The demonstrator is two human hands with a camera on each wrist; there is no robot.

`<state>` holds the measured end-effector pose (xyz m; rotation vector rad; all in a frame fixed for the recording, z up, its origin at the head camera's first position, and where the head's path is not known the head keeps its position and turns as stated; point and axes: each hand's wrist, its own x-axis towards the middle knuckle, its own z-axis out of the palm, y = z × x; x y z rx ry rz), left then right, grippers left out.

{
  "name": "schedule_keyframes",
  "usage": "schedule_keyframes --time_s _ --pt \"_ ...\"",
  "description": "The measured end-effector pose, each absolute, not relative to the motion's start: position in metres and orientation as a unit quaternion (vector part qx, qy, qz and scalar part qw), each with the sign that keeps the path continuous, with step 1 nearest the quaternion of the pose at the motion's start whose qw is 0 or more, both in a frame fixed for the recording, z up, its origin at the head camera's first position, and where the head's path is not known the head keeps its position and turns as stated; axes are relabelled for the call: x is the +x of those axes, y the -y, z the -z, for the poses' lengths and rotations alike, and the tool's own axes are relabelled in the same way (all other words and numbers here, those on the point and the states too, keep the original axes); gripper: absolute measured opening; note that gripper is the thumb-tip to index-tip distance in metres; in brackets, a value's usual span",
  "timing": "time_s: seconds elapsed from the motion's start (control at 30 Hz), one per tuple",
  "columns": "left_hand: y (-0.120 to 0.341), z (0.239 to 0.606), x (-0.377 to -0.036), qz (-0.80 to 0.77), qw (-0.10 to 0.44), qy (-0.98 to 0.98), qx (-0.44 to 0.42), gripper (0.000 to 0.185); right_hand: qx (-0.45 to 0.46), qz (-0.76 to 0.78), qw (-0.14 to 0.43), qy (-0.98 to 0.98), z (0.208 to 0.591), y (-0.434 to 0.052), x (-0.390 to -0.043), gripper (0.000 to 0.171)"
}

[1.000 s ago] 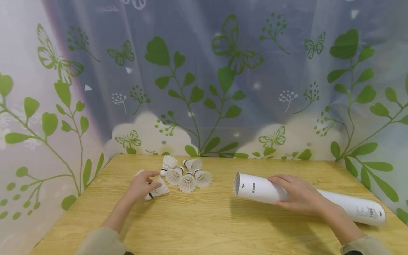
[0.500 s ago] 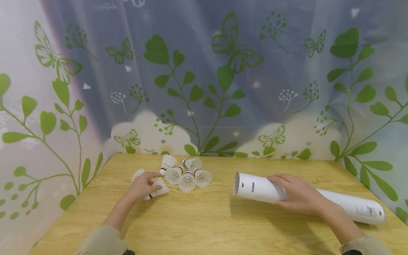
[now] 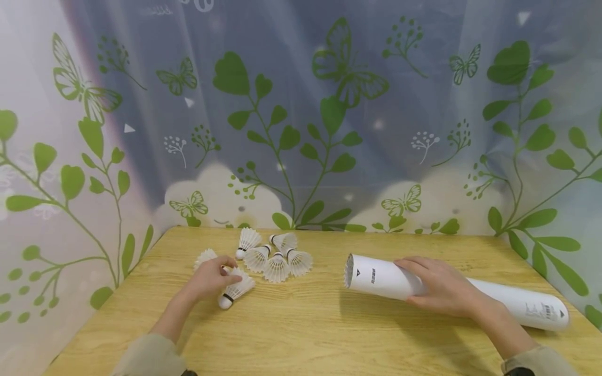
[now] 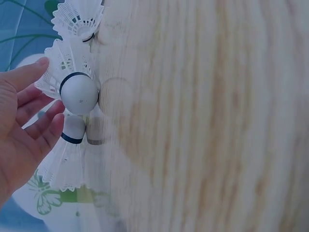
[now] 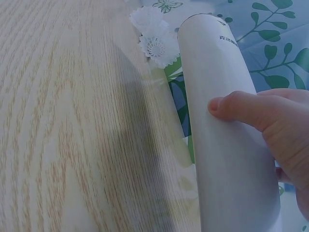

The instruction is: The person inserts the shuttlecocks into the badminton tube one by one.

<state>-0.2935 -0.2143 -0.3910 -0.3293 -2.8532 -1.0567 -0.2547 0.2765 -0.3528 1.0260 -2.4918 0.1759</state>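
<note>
My left hand (image 3: 210,278) has its thumb and fingers about the feathered skirt of a white shuttlecock (image 3: 236,290), pinching it near the rim. That shuttlecock's rounded cork, with a black band, points toward me in the left wrist view. Another shuttlecock (image 4: 65,162) lies beside the fingers, and in the head view one more skirt (image 3: 205,257) peeks out behind the hand. On the right, my right hand (image 3: 442,286) grips a long white cardboard tube (image 3: 381,279) around its middle. The tube's open left end is raised off the table, while its right end sits low.
A cluster of several shuttlecocks (image 3: 275,259) lies at the back of the wood-grain table (image 3: 301,334), between the hands. Behind the table hangs a curtain (image 3: 301,130) printed with green leaves and butterflies.
The shuttlecock in my left hand has swung so its cork is nearer to me and slightly right, with more of it showing. My right hand and the tube hold still.
</note>
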Motion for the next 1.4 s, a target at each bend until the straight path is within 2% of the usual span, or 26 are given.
schedule_keyframes --time_s 0.2,0.57,0.87,1.1,1.4 --pt "0.213 0.389 -0.29 0.357 0.026 0.924 -0.137 0.023 0.375 -0.062 0.224 0.898 0.352 -0.277 -0.255 0.07" --pt "0.219 0.39 -0.288 0.372 -0.01 0.91 -0.185 0.025 0.37 -0.066 0.215 0.902 0.351 -0.276 -0.252 0.07" --pt "0.224 0.389 -0.286 0.356 0.021 0.913 -0.196 0.014 0.374 -0.065 0.22 0.899 0.35 -0.276 -0.253 0.069" --pt "0.223 0.384 -0.284 0.378 0.003 0.902 -0.21 0.014 0.366 -0.071 0.209 0.904 0.35 -0.277 -0.251 0.069" --pt "0.21 0.374 -0.279 0.367 0.025 0.901 -0.228 0.013 0.366 -0.067 0.211 0.904 0.35 -0.277 -0.252 0.069"
